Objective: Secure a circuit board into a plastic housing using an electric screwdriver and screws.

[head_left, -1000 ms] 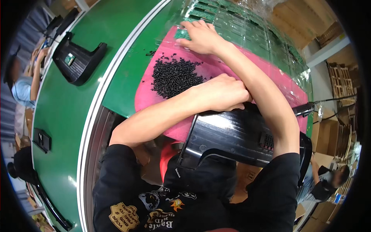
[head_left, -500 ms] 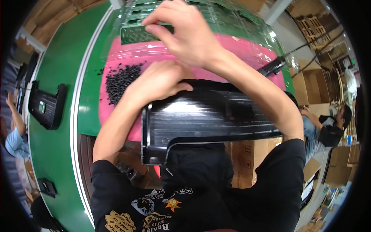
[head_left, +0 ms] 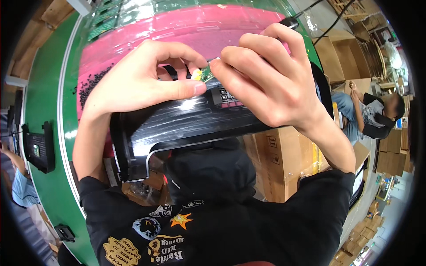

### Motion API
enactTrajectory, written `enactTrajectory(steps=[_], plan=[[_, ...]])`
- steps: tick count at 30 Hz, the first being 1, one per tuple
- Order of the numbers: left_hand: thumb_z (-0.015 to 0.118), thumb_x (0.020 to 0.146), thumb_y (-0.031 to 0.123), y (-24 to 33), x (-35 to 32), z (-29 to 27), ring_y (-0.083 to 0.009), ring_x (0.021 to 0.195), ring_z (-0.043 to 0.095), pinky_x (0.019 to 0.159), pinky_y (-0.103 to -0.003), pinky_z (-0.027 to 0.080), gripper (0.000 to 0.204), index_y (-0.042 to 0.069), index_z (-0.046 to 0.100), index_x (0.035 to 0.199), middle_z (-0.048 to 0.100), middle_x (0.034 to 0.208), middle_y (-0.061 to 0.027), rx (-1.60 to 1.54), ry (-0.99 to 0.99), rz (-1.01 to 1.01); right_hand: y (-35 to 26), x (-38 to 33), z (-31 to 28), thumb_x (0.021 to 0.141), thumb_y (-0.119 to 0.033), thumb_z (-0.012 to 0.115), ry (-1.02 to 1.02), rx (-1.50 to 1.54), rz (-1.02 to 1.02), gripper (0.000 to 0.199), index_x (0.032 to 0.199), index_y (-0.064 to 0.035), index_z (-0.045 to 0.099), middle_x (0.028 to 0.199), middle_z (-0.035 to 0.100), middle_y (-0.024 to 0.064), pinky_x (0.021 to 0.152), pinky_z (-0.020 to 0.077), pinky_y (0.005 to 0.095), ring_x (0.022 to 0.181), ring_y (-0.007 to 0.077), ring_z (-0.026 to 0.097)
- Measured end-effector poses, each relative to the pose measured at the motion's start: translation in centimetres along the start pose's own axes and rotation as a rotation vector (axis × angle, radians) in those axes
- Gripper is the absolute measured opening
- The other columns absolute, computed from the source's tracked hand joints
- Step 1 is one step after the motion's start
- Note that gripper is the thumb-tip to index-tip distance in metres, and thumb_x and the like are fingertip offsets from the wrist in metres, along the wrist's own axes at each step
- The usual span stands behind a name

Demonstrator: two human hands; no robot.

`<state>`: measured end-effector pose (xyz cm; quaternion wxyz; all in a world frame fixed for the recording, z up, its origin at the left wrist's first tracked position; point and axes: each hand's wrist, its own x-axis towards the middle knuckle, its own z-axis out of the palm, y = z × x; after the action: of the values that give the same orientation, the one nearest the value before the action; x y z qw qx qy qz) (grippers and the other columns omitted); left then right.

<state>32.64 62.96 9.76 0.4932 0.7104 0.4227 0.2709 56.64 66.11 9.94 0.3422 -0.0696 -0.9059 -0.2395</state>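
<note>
A black plastic housing (head_left: pixel 177 126) with a ribbed, shiny face lies across the near edge of the pink mat (head_left: pixel 195 42). Above its far side, my right hand (head_left: pixel 270 75) pinches a small green circuit board (head_left: pixel 207 73) between thumb and curled fingers. My left hand (head_left: pixel 146 80) comes in from the other side, thumb and forefinger closed about a small white and yellow connector (head_left: pixel 196 74) at the board's edge. A strip of black cable (head_left: pixel 170 71) shows inside the left hand's curl. Fingers hide much of the board.
A heap of small black parts (head_left: pixel 91 86) lies on the mat's left. Clear trays hold green boards (head_left: pixel 104 20) at the far left. Another black housing (head_left: pixel 40 146) rests on the green table (head_left: pixel 46 95). Cardboard boxes (head_left: pixel 275 164) stand below, and a seated person (head_left: pixel 372 111) is at right.
My right hand has come down from the board trays to the housing, now with a circuit board. My left hand has turned to meet it at the connector. The whole view has shifted.
</note>
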Motion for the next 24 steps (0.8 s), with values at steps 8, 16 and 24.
enactTrajectory(steps=[8,16,24], plan=[[0.081,0.072,0.014,-1.9,2.5,0.8,-0.0087,0.086,0.059,0.063,-0.022,0.05,0.046,0.004,0.067,0.115,0.061,0.103,-0.0004,0.249,0.112,0.072,1.9,-2.7,-1.7,0.075,-0.01,0.081,-0.218,0.348,0.565,0.05,0.122,-0.0048,0.066,0.118,0.064,0.0085,0.09,0.0476,0.0339,0.108,0.0252,0.059],[0.084,0.071,0.016,-4.1,2.7,2.8,-0.012,0.075,0.061,0.055,-0.024,0.05,0.05,0.004,0.067,0.116,0.061,0.104,-0.0036,0.514,0.162,0.347,-0.2,-7.5,-1.3,0.07,-0.015,0.085,-0.325,0.717,1.027,0.058,0.122,-0.0018,0.062,0.118,0.065,0.0122,0.098,0.0473,0.0356,0.11,0.0254,0.063],[0.085,0.07,0.021,-4.4,2.8,4.2,-0.0226,0.075,0.062,0.066,-0.035,0.052,0.051,0.002,0.061,0.111,0.058,0.099,-0.0085,0.571,-0.022,0.198,-1.1,-9.1,-0.7,0.071,-0.015,0.083,-0.467,0.716,0.999,0.053,0.118,-0.0031,0.063,0.124,0.057,0.0108,0.103,0.0413,0.0397,0.12,0.0307,0.051]])
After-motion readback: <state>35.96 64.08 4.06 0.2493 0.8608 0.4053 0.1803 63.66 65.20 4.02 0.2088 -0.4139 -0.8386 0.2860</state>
